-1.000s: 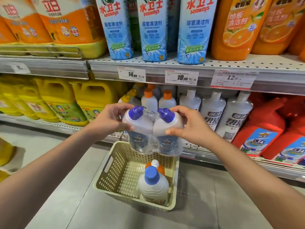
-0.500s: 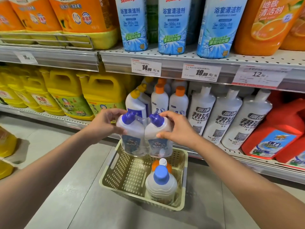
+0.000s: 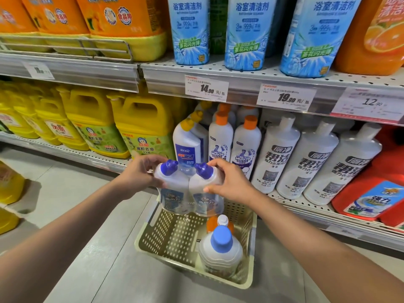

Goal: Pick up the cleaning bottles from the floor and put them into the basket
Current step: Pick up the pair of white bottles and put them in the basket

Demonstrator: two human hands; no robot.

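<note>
A shrink-wrapped twin pack of white bottles with blue-purple caps [image 3: 190, 193] hangs over the back of a cream perforated basket [image 3: 172, 239] on the floor. My left hand [image 3: 142, 173] grips the left bottle's shoulder and my right hand [image 3: 227, 182] grips the right one. The pack's base sits about level with the basket's far rim. Inside the basket stand a white bottle with a blue cap [image 3: 220, 250] and, behind it, an orange bottle with a white cap [image 3: 218, 224].
Store shelves run behind the basket: yellow jugs [image 3: 140, 127] at left, white toilet-cleaner bottles [image 3: 277, 156] and red bottles [image 3: 371, 191] at right, blue and orange bottles on the shelf above. More yellow containers [image 3: 8, 186] stand on the grey floor at far left.
Both hands have carried the twin pack downward toward the basket. The view has moved closer and tilted lower, so the basket looks larger.
</note>
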